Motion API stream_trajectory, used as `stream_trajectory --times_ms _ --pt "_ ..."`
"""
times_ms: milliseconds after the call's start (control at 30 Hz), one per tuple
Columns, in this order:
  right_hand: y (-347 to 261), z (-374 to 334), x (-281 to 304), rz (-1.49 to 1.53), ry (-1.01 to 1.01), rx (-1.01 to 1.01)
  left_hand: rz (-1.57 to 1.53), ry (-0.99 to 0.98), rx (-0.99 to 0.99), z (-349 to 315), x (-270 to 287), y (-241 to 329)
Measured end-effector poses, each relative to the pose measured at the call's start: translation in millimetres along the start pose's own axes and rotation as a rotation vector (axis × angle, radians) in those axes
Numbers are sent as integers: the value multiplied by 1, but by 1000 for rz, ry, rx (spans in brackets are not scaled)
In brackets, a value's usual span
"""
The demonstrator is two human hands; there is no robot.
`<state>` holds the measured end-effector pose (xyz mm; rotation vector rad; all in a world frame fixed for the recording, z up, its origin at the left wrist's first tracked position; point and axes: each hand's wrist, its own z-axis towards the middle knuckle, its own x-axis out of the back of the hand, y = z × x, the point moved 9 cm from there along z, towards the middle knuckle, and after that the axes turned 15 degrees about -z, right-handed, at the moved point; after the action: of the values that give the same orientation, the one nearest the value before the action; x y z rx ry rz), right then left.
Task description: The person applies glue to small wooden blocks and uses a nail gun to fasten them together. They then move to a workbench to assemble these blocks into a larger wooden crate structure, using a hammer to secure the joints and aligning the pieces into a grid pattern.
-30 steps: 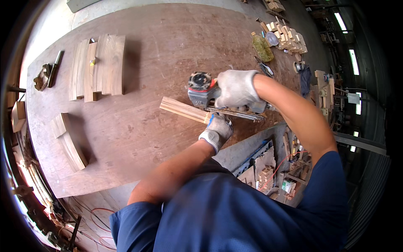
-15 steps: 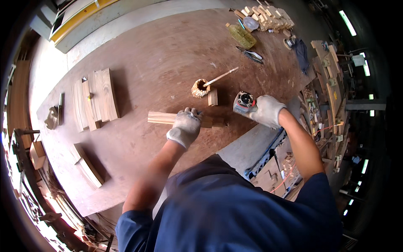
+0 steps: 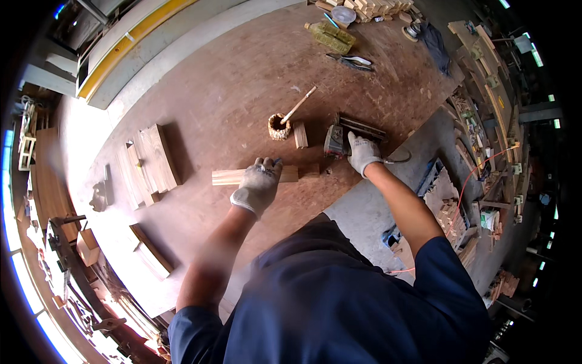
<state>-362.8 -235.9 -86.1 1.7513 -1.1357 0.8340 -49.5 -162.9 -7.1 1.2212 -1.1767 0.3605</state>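
Note:
My gloved left hand (image 3: 259, 183) is closed over a short light-brown wooden strip (image 3: 225, 177) lying crosswise on the brown table. Another short wood piece (image 3: 309, 170) touches or nearly touches its right end. To the right, my gloved right hand (image 3: 364, 154) has its fingers over what looks like an air nail gun (image 3: 334, 143), which rests on its side on the tabletop. A hose runs off behind that hand. Between the hands, farther away, stands a glue-crusted pot (image 3: 277, 128) with a stick-like brush (image 3: 299, 104) leaning in it. A small wooden block (image 3: 301, 135) is beside the pot.
Several boards (image 3: 159, 153) lie together at the left, with a narrow piece (image 3: 151, 252) nearer me. Pliers (image 3: 351, 62), a yellowish plastic bottle (image 3: 330, 38) and stacked wood pieces (image 3: 379, 7) occupy the far side. The table edge (image 3: 407, 141) slants past my right arm.
The nail gun has gone from being held up near the table's right edge to lying on the tabletop, with my right hand on it. My left hand stays on the strip. The view has shifted.

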Motion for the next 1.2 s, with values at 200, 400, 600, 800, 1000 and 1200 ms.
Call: stream_trajectory --times_ms 200,400,600,800,1000,1200 --pt "-9 -61 23 102 314 -33 -74 -8 -57 -1 11 -2" --pt "-51 -142 22 242 337 3 -173 55 -72 -6 6 -18" --pt "-113 -206 26 395 302 136 -512 213 91 -34 54 0" --pt "-174 -218 67 968 132 283 -1437 336 230 -101 56 7" --pt "-235 -222 56 1141 -117 565 -1866 744 471 -194 37 13" --pt "-286 -292 80 1217 -485 664 -1909 1113 698 -295 -20 17"
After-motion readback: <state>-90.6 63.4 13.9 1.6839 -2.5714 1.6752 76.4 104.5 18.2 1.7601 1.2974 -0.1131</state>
